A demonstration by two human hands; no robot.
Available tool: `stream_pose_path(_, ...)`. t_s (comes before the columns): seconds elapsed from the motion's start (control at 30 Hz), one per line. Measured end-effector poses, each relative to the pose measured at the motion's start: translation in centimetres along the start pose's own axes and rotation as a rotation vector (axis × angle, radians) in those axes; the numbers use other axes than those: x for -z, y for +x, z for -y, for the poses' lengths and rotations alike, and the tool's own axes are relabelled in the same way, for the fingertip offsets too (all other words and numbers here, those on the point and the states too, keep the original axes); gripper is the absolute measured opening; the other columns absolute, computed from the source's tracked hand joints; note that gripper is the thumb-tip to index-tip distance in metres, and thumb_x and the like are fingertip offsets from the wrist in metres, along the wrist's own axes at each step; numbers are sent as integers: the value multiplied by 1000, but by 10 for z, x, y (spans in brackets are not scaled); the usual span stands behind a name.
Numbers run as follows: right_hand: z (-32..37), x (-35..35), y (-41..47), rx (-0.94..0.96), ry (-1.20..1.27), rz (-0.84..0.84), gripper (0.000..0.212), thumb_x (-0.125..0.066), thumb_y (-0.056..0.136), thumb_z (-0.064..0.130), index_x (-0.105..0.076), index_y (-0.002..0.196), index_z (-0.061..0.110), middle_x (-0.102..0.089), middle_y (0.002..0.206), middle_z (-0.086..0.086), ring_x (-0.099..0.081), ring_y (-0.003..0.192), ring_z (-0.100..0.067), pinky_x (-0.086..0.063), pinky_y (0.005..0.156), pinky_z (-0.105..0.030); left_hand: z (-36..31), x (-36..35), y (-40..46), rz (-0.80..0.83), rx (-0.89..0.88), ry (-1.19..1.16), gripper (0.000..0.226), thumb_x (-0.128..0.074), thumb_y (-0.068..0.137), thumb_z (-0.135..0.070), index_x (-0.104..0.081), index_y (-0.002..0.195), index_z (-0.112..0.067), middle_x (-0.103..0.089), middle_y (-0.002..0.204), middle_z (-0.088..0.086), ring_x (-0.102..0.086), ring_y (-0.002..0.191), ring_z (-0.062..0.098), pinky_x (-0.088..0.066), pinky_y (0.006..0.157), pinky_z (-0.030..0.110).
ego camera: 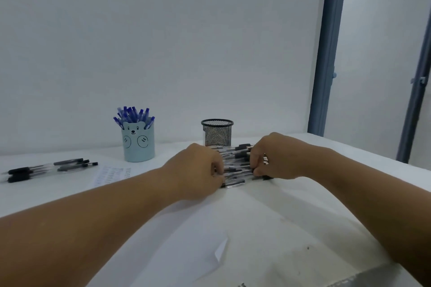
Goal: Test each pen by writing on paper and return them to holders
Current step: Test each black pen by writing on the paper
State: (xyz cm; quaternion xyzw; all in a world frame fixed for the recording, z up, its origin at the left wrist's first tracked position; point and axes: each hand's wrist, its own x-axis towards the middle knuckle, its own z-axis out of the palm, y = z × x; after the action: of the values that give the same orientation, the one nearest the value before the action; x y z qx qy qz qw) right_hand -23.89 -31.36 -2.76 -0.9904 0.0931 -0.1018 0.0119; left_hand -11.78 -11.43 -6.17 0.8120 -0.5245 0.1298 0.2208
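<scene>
Black pens: heap on desk, gripped at either end by left hand and right hand, before mesh holder.

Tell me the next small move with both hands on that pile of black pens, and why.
Probably lift the bundle of black pens, gripped at its ends by the left hand and right hand, towards the mesh holder just behind, which looks empty.

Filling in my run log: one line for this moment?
phase: gathering | left hand and right hand: gripping black pens | mesh holder: looks empty | bear holder: blue pens
</scene>
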Motion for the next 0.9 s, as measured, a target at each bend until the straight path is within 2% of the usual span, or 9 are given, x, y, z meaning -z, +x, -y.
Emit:
stream_pose_path(0.1,-2,0,-2,4,20,-2,8,-75,85,26,-76,91,32,-70,90,14,-62,83,-7,-51,75,-27,-1,-2,-2,-1,6,-4,6,-69,86,-29,-74,89,-27,-65,86,-13,-60,83,9,-53,75,27)
stream_pose_path(0.23,1,1,-4,32,56,-41,13,-74,86,24,-72,85,37,-65,86,19,-64,80,-11,-56,79,-34,-2,4,-5,-14,2,-45,6,-68,86,-27,-74,85,-26,-67,82,-12,-60,77,8,-50,69,24)
stream_pose_path(0.37,15,4,-1,111,56,-82,8,-71,89,23,-76,91,29,-69,88,16,-60,77,-2,-54,78,-29,4,22,-15,-40,19,-20,7,-68,88,-28,-74,86,-27,-69,82,-11,-59,72,3,-47,67,20)
stream_pose_path(0.5,45,5,14,195,59,-137,5,-70,90,28,-75,90,31,-67,88,18,-58,77,1,-53,77,-30,25,48,-30,-71,120,-6,8,-67,89,-29,-73,84,-27,-70,84,-10,-54,60,-4,-40,60,15)
stream_pose_path(0.63,94,3,41,275,50,-182,8,-65,93,33,-72,97,31,-68,92,15,-57,83,-1,-51,75,-29,58,76,-53,-99,221,43,10,-66,89,-26,-71,80,-28,-69,85,-9,-54,61,2,-40,61,16)
stream_pose_path(0.7,120,0,56,311,70,-178,9,-63,95,32,-71,99,31,-69,94,13,-55,77,-1,-50,71,-28,79,91,-66,-133,278,52,9,-66,88,-22,-72,83,-27,-69,85,-7,-53,58,3,-43,62,17)
stream_pose_path(0.83,166,-13,85,401,106,-145,14,-62,95,26,-73,104,25,-70,100,9,-53,72,1,-50,72,-24,125,117,-92,-200,407,91,16,-64,84,-13,-72,89,-26,-69,85,-6,-52,57,2,-43,64,20)
stream_pose_path(0.9,183,-21,97,436,128,-117,14,-62,95,25,-72,105,24,-70,101,8,-56,79,-3,-53,80,-29,146,126,-102,-226,465,114,18,-63,83,-13,-71,91,-27,-68,87,-7,-55,63,3,-45,66,22)
